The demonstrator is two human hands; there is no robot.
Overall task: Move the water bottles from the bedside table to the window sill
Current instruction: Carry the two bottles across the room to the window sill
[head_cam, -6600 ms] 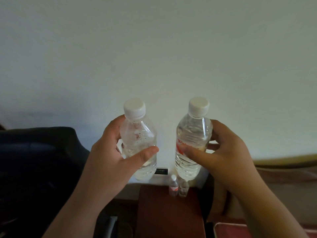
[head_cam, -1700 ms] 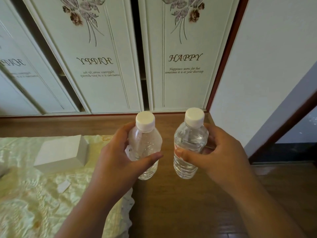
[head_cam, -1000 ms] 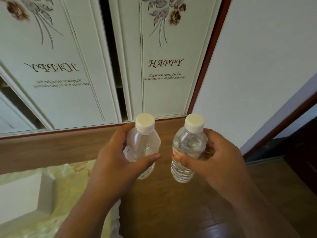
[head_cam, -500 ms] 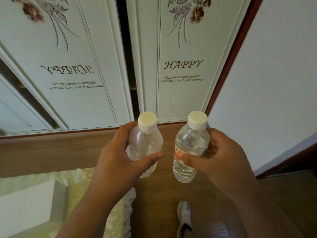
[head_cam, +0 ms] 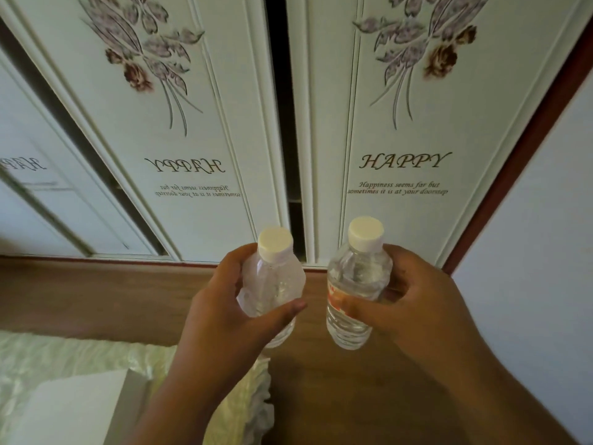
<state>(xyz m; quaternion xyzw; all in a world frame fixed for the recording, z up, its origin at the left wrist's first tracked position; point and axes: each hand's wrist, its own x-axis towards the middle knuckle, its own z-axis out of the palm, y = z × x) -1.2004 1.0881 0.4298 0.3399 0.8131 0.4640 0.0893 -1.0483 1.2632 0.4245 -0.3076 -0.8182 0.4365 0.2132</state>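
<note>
Each hand clamps one bottle mid-body, in front of the wardrobe (head_cam: 401, 123): left hand (head_cam: 224, 316) on the crumpled, probably near-empty left bottle (head_cam: 276, 284), right hand (head_cam: 417, 309) on the fuller, heavier right bottle (head_cam: 356, 284). Thin plastic dents; keep gripping the ribbed middles.

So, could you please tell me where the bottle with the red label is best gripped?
Grip the red-label bottle around its mid body, from its right side, as the right hand does: it is upright, round, and ribbed there, leaving the cap free.
</note>
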